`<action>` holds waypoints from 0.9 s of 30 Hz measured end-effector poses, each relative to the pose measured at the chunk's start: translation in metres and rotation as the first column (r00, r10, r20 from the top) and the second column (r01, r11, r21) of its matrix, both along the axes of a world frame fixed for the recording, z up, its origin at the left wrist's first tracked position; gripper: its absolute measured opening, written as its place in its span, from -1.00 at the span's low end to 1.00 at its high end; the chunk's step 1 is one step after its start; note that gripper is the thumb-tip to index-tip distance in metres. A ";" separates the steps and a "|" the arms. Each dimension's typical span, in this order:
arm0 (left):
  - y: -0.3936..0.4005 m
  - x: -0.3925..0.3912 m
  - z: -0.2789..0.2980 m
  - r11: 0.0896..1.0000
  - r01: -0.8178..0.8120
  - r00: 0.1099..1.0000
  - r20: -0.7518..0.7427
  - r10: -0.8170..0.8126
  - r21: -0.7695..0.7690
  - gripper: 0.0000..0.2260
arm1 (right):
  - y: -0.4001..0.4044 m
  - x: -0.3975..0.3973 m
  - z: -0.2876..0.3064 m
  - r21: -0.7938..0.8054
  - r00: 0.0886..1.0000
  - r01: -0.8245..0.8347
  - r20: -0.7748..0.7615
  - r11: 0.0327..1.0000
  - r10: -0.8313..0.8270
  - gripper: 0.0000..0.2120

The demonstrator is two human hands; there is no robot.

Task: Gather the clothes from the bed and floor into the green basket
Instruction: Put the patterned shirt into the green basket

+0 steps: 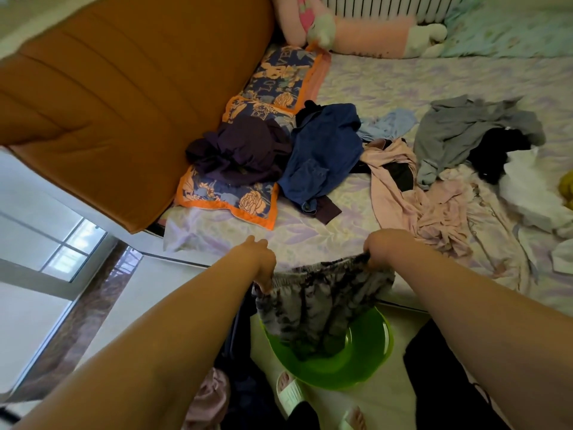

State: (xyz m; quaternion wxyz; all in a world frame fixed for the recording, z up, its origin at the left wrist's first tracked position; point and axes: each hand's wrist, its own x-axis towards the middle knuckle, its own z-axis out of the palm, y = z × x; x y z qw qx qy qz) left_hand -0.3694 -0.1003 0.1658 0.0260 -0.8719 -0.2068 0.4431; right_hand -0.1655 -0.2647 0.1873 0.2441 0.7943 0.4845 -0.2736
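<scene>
My left hand (259,259) and my right hand (383,245) each grip an end of the waistband of grey-and-black patterned shorts (313,302). The shorts hang down with their lower end inside the green basket (369,346) on the floor by the bed. On the bed lie a dark purple garment (238,150), a blue shirt (322,153), a light blue piece (387,124), pink clothes (434,209), a grey garment (465,128), a black one (496,153) and a white one (527,184). Dark clothes (440,380) and a pink piece (210,395) lie on the floor.
An orange padded headboard (124,113) stands at the left. Flowered pillows (248,203) and a pink plush toy (356,29) sit at the head of the bed. My feet in white slippers (288,392) stand beside the basket. A window (62,252) is at the left.
</scene>
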 end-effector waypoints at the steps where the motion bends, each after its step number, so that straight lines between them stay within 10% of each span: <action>1: 0.002 -0.003 -0.003 1.000 -0.007 1.000 0.022 0.007 0.003 -0.48 | 0.000 -0.001 -0.003 -0.022 1.000 0.013 0.026 1.000 -0.012 -0.88; 11: 0.015 0.013 0.004 0.942 -0.336 0.914 0.237 0.329 -0.012 -0.69 | 0.008 -0.003 -0.010 -0.041 0.964 0.264 -0.021 0.964 -0.265 -0.71; 15: 0.015 0.019 0.007 0.841 -0.521 0.730 0.434 0.528 -0.147 -0.71 | 0.015 -0.003 -0.012 0.029 0.737 0.623 -0.357 0.782 -0.574 -0.77; 20: -0.002 0.033 0.012 0.404 -0.737 0.326 0.238 0.915 -0.543 -0.78 | 0.027 -0.016 -0.013 -0.150 0.432 0.778 -0.578 0.610 -0.693 -0.75; 24: -0.023 0.052 0.019 0.104 -0.718 0.145 -0.002 0.989 -0.688 -0.93 | 0.045 -0.033 -0.011 -0.016 0.492 0.731 -0.680 0.682 -0.543 -0.72; 27: -0.029 0.062 0.032 0.064 -0.661 0.091 0.005 0.996 -0.748 -0.94 | 0.051 -0.040 -0.006 -0.064 0.440 0.656 -0.777 0.752 -0.450 -0.73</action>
